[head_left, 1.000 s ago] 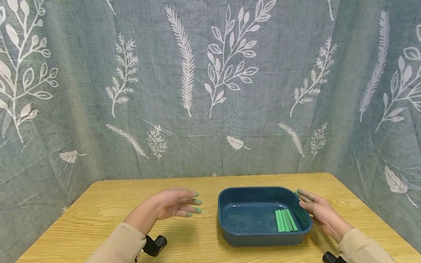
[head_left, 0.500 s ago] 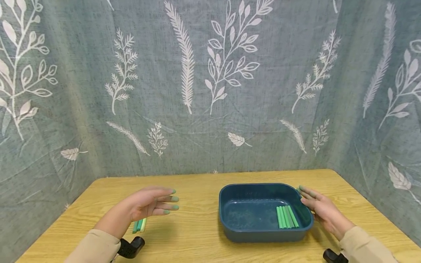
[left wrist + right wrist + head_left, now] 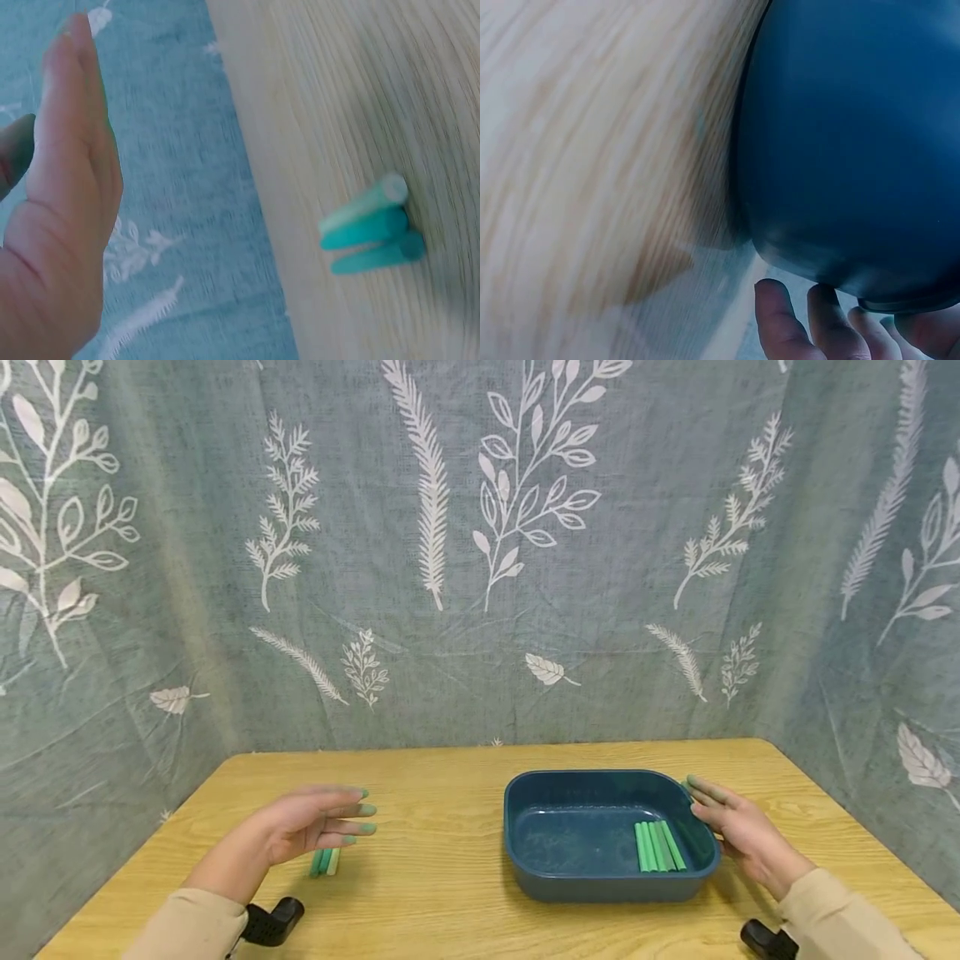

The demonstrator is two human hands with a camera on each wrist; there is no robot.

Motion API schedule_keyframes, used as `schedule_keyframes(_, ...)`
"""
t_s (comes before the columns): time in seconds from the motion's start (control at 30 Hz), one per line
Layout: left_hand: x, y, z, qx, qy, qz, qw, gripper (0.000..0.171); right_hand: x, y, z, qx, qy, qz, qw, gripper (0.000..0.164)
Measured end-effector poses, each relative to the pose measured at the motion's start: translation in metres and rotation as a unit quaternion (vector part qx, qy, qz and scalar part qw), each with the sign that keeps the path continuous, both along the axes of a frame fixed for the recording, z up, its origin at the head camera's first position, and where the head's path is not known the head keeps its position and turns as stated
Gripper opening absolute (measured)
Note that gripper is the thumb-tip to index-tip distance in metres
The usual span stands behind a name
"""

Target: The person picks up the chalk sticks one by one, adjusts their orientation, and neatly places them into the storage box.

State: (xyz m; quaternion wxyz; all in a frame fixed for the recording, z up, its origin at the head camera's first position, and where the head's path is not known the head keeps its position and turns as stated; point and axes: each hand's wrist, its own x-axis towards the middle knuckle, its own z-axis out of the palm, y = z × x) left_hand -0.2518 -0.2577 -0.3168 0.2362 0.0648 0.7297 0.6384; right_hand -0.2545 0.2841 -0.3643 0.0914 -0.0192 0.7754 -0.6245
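My left hand hovers over the left part of the table with its fingers extended and nothing held. Just below it lie three chalk-like sticks, partly covered by the hand in the head view. The left wrist view shows them side by side, one pale green stick and two teal ones, apart from the hand. My right hand rests at the right end of a dark blue bin, its fingers stretched along the outside of the rim. Several green sticks lie in a row inside the bin, at its right end.
A wooden table carries everything. Grey-blue curtain with white leaf prints hangs behind it and at both sides. A black wrist camera sits at the left wrist, another black camera at the right.
My left hand has moved left, away from the bin, to above the loose sticks. The right hand stays at the bin's right end. The head view has tilted slightly down.
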Motion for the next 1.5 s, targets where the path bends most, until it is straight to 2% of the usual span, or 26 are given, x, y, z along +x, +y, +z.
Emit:
schedule_keyframes(0.17, -0.004, -0.019, 0.001, -0.004, 0.008, 0.002, 1.0000, 0.072, -0.002, -0.001, 0.002, -0.001, -0.001, -0.001, 1.000, 0.063)
schedule_keyframes(0.3, -0.007, -0.032, 0.000, -0.028, 0.011, 0.021, 0.9993, 0.069, -0.002, -0.002, 0.002, 0.000, 0.000, -0.002, 1.000, 0.062)
schedule_keyframes(0.47, -0.009, -0.044, -0.011, -0.074, 0.014, 0.036, 0.9965, 0.068, 0.001, -0.001, 0.001, 0.002, -0.005, -0.002, 1.000, 0.062)
schedule_keyframes(0.63, -0.011, -0.052, -0.023, -0.104, -0.015, 0.055, 0.9929, 0.067, 0.001, 0.000, 0.000, 0.007, -0.015, 0.000, 1.000, 0.062)
schedule_keyframes(0.93, -0.018, -0.055, -0.028, -0.132, -0.059, 0.087, 0.9857, 0.066, 0.000, -0.001, 0.001, 0.003, 0.001, -0.004, 1.000, 0.063)
schedule_keyframes(1.17, -0.018, -0.057, -0.035, -0.162, -0.086, 0.121, 0.9755, 0.066, 0.001, -0.001, 0.000, 0.006, -0.002, 0.000, 1.000, 0.063)
schedule_keyframes(1.37, -0.024, -0.064, -0.041, -0.182, -0.081, 0.110, 0.9736, 0.064, 0.002, -0.002, 0.000, 0.011, 0.001, -0.002, 1.000, 0.062)
schedule_keyframes(1.5, -0.023, -0.064, -0.043, -0.202, -0.069, 0.106, 0.9711, 0.046, 0.002, -0.002, 0.000, 0.014, -0.002, 0.000, 1.000, 0.062)
